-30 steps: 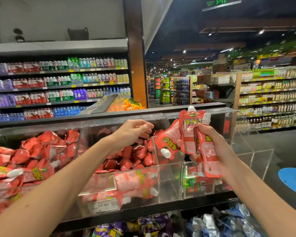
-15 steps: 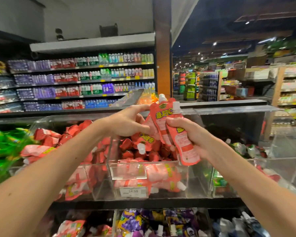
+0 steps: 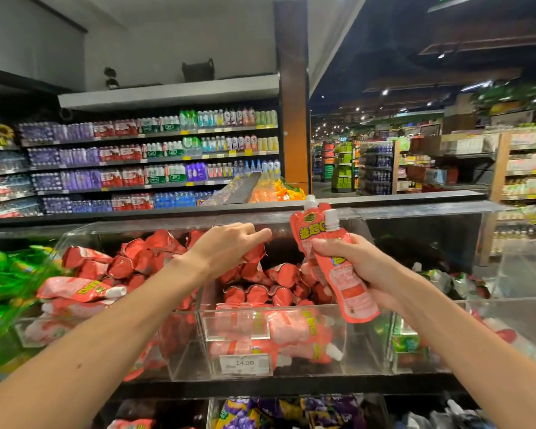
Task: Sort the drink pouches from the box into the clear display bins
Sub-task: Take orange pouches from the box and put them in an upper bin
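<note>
My right hand grips two pink-red spouted drink pouches, upright, over the right side of the middle clear bin. My left hand reaches into the back of that bin with fingers curled over a red pouch on top of the pile. The bin holds several red pouches of the same kind. The clear bin to its left is also piled with red pouches. No box is in view.
A price tag reading 14.90 sits on the middle bin's front. Green pouches fill the far-left bin; the right bin holds green and red packs. Lower bins hold purple pouches. Bottle shelves stand behind.
My left hand took one pouch from the three in my right hand and carried it left and down onto the pile. The view turned left, showing the green pouches.
</note>
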